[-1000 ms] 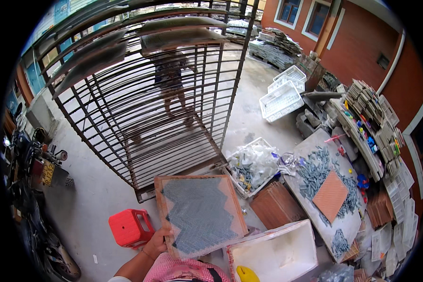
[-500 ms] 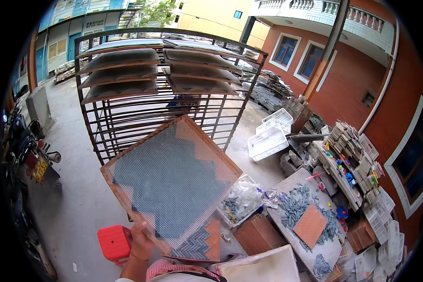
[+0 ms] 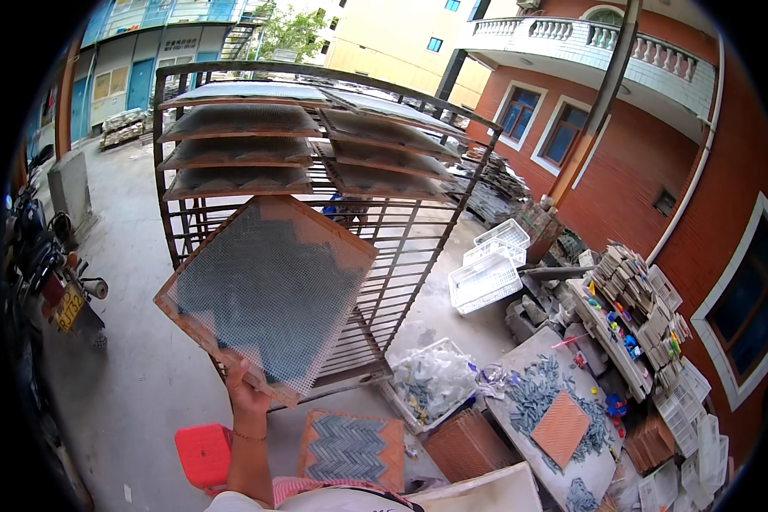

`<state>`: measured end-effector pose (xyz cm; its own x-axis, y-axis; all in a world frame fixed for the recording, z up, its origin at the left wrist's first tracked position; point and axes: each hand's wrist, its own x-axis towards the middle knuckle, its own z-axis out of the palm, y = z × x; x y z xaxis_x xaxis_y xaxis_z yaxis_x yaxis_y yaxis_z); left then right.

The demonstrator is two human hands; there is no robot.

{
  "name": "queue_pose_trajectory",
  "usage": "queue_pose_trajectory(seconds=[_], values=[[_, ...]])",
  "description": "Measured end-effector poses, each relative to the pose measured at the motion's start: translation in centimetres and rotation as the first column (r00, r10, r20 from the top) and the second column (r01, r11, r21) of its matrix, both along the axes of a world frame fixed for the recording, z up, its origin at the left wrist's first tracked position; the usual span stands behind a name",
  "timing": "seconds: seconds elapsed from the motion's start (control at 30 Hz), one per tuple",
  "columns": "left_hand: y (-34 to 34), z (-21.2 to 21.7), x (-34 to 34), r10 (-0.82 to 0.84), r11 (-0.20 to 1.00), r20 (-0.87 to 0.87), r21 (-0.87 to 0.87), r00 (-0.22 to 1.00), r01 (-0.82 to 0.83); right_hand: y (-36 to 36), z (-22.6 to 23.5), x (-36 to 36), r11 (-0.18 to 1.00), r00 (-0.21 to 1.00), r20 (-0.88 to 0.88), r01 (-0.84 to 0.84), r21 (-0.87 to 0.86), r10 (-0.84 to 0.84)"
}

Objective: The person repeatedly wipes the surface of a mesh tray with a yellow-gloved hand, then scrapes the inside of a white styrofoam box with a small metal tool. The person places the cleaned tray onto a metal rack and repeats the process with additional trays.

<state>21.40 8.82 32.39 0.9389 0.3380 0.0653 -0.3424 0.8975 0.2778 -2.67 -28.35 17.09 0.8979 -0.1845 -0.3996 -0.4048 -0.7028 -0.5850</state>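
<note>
My left hand (image 3: 247, 390) grips the lower edge of a square orange-brown tray (image 3: 215, 342), its fingers closed on the rim. The tray is raised and tilted, corner upward, in front of a metal rack. White mesh covers a grey mosaic tile sheet (image 3: 273, 286) with a stepped edge on the tray. My right hand is not in view. Several similar mesh-covered trays (image 3: 246, 154) lie on the upper levels of the dark metal rack (image 3: 401, 282). Below my raised arm, another tray (image 3: 392, 450) holds grey tiles in a herringbone pattern.
A red stool (image 3: 203, 452) stands at lower left. On the right are a white crate of plastic bags (image 3: 435, 375), stacked brown trays (image 3: 471, 447), and a table (image 3: 520, 410) with loose grey tile strips (image 3: 538, 384). Parked motorcycles (image 3: 47, 273) line the left side.
The tray in my left hand has moved left and farther out, up against the rack front. The herringbone tray below it now shows more fully.
</note>
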Motion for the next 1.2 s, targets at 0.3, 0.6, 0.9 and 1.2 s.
queue_pose_trajectory(seconds=[0.3, 0.6, 0.9, 1.2], values=[[0.8, 0.9, 6.6, 0.02, 0.999, 0.189, -0.042, 0.982, -0.012, 1.2, -0.3, -0.1, 0.997, 0.996, -0.016, 0.083, 0.01, -0.083], [-0.1, 4.2, 17.1, -0.002, 0.995, 0.218, -0.095, 0.976, 0.023, 2.3, -0.2, -1.1, 0.984, 0.983, -0.027, 0.18, 0.013, -0.179], [-0.5, 8.4, 23.2, 0.045, 0.991, 0.136, -0.128, 0.99, -0.027, 3.4, -0.2, -0.6, 0.976, 0.975, -0.042, 0.218, 0.018, -0.218], [-0.5, 9.5, 26.1, 0.245, 0.967, 0.038, 0.065, 0.969, -0.248, 4.1, -0.1, 0.5, 0.979, 0.976, -0.068, 0.206, 0.006, -0.205]])
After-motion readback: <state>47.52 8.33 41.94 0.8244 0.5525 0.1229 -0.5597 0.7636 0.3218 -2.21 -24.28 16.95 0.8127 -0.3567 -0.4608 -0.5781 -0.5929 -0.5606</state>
